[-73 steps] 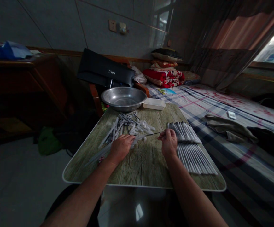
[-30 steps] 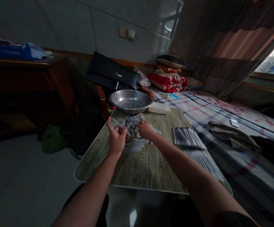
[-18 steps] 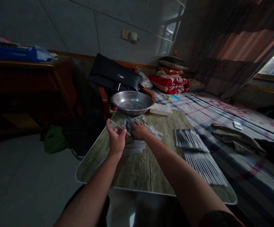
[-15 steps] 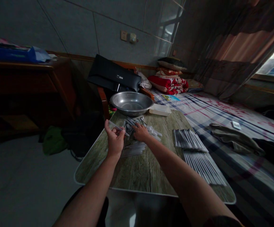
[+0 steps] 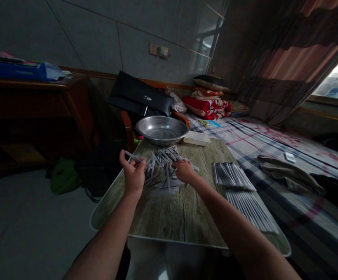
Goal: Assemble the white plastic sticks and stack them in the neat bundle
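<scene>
Along the left wall, a wooden desk (image 5: 25, 97) carries a blue folder (image 5: 17, 71), and a green bag (image 5: 63, 178) lies on the floor beside it. At the near side of a wood-patterned table (image 5: 180, 217), the left hand (image 5: 133, 175) is raised, thumb and fingers pinched together on a thin clear tube (image 5: 133, 156) that points out to the left. Just right of that hand sits a loose heap of tubes (image 5: 163, 167), crossed at all angles. The right hand (image 5: 184, 171) rests on the heap's right edge, fingers curled down onto it; whether they grip anything cannot be told. Behind the heap stand a steel basin (image 5: 161, 130) and a white tray (image 5: 196, 138), with a black monitor (image 5: 139, 97) behind the basin. Further right, neat rows of tubes (image 5: 231, 175) lie on the table, beside a plaid bed (image 5: 244, 136) holding a red quilt (image 5: 206, 109) and a crumpled cloth (image 5: 288, 175).
</scene>
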`<state>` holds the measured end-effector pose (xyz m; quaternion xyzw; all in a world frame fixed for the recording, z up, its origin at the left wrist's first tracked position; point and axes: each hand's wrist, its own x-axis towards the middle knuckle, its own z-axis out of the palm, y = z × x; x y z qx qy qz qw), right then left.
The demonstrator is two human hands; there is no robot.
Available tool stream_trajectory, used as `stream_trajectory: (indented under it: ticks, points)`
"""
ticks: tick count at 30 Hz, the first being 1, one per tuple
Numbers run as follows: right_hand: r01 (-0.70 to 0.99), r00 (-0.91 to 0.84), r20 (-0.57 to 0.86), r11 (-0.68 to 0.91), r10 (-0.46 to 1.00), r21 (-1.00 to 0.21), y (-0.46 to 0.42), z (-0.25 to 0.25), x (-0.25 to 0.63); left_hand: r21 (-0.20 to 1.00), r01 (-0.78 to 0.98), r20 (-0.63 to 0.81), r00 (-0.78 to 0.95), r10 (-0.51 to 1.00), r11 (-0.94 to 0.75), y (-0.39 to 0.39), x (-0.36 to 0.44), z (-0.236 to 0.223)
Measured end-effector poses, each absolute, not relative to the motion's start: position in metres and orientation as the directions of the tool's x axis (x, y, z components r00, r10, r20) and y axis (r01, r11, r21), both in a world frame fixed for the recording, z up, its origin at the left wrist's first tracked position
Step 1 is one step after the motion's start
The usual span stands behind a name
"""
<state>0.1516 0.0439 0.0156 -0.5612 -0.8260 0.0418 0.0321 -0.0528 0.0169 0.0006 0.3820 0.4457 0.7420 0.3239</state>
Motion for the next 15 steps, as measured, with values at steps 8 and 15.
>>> stream_trajectory:
  ticks: [8,15]
  points:
    - [0.850,-0.513,-0.018,0.505,0.858,-0.153,0.089,0.009,0.081,0.897,-0.082,0.325,-0.542,0.775,-0.434,0.027,-0.059,-0.007]
    - [0.866,-0.499,-0.064,0.493,0.864,-0.088,0.093,-0.001,0.081,0.903,-0.080,0.319,-0.532,0.784,-0.422,0.024,-0.063,-0.006]
